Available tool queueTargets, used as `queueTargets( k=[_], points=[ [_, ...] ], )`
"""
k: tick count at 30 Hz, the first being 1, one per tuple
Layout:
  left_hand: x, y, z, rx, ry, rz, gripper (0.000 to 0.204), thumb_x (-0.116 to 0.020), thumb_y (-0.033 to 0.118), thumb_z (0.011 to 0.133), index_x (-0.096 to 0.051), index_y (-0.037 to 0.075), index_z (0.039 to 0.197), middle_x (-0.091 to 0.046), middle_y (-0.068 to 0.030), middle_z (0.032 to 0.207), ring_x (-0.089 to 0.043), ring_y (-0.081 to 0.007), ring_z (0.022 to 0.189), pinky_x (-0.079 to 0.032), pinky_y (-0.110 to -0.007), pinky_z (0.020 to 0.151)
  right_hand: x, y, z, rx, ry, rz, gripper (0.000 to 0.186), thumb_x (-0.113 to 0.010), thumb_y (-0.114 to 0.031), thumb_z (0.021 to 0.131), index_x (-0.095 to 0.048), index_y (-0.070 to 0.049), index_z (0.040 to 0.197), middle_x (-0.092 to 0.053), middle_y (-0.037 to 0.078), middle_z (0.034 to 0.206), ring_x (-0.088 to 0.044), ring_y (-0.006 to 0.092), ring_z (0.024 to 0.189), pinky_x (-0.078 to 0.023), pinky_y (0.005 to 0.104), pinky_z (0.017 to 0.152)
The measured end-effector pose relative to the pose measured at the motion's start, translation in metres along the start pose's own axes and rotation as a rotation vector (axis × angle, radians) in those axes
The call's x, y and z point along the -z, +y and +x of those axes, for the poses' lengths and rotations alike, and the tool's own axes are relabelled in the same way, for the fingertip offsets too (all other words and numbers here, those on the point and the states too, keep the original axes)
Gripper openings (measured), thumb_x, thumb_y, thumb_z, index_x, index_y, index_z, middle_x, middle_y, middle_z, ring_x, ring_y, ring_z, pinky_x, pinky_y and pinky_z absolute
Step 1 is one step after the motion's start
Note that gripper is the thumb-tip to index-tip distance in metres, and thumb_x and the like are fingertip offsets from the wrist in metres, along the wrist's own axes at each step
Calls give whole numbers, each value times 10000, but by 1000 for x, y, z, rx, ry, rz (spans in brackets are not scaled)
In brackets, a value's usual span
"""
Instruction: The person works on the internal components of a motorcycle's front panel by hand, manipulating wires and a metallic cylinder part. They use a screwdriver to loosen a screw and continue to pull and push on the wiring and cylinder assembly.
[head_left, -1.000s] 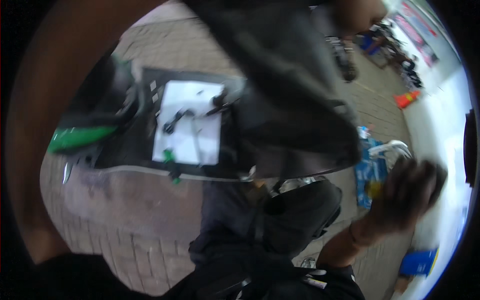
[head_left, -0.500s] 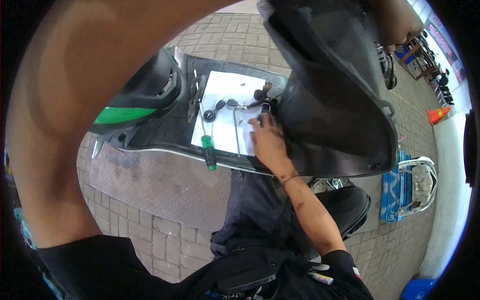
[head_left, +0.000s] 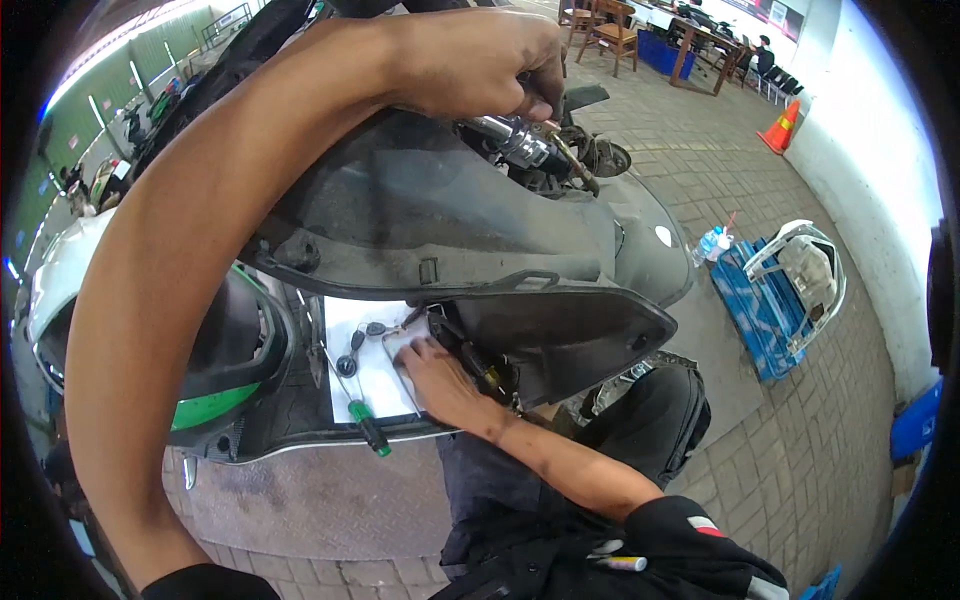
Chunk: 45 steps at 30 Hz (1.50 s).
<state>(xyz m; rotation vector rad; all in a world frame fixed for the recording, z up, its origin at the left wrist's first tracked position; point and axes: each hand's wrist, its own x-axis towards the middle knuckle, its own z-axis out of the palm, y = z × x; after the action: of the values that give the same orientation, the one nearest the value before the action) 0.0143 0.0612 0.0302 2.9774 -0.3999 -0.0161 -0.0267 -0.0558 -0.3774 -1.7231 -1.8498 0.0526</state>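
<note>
My left hand point(head_left: 528, 72) is closed at the top of the scooter's front, beside a metal steering column point(head_left: 520, 145); what it grips is hidden behind the fingers. My right hand point(head_left: 447, 385) reaches under the dark leg shield point(head_left: 440, 235), fingers loosely spread and bent over a white paper sheet point(head_left: 345, 318) on the footboard. A thin metal rod point(head_left: 401, 375) lies by those fingers. Left of it rest a key set with black fobs point(head_left: 375, 329), a round black fob point(head_left: 346, 366) and a green-and-black screwdriver point(head_left: 367, 428).
The scooter's green-trimmed seat section point(head_left: 215, 405) stands left. To the right, a pale plastic frame point(head_left: 805, 280) leans on a blue crate point(head_left: 760, 325) beside a bottle point(head_left: 708, 245). An orange cone point(head_left: 780, 128) and wooden chairs point(head_left: 608, 35) stand farther back.
My view has swung up and right, showing the steering column. My left hand now appears closed beside it. My right hand stays over the paper, its fingers more bent.
</note>
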Motion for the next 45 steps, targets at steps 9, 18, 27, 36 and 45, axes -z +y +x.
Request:
queueTargets(
  k=[9, 18, 27, 36, 45],
  points=[
    [-4, 0, -19, 129, 10, -21, 208, -664, 28, 946, -762, -61, 1106, -749, -269, 981, -725, -357, 912, -543, -454, 826, 249, -57, -59, 263, -125, 851, 97, -683, -47, 970, -703, 5, 1048, -691, 183, 991, -715, 330, 884, -573, 409, 779],
    [-14, -16, 11, 40, 185, 97, 231, -698, 41, 918, -792, -53, 1107, -734, -228, 1049, -724, -356, 996, -551, -443, 903, 351, -13, 38, 311, 649, -191, 220, -875, 22, 768, -792, -34, 964, -766, 88, 907, -748, 252, 784, -557, 328, 691],
    [-7, -3, 7, 84, 134, 52, 221, -730, 85, 911, -788, -52, 1074, -762, -254, 994, -724, -351, 924, -546, -436, 853, 340, 10, 78, 431, 600, -306, 182, -839, -1, 764, -769, -54, 923, -687, 105, 833, -683, 334, 725, -523, 440, 644],
    [-6, -4, 5, 84, 147, 49, 224, -741, 112, 917, -800, -29, 1080, -771, -223, 960, -731, -327, 909, -551, -429, 836, 337, 5, 80, 362, 542, -429, 130, -805, 15, 823, -785, -37, 940, -744, 114, 883, -736, 311, 762, -550, 403, 676],
    [-8, -1, 6, 110, 135, 76, 276, -734, 102, 912, -784, -37, 1144, -786, -228, 963, -750, -310, 888, -552, -424, 819, 331, 9, 79, 325, 609, -401, 193, -840, -27, 792, -735, -47, 952, -679, 117, 890, -680, 346, 811, -523, 459, 701]
  ],
)
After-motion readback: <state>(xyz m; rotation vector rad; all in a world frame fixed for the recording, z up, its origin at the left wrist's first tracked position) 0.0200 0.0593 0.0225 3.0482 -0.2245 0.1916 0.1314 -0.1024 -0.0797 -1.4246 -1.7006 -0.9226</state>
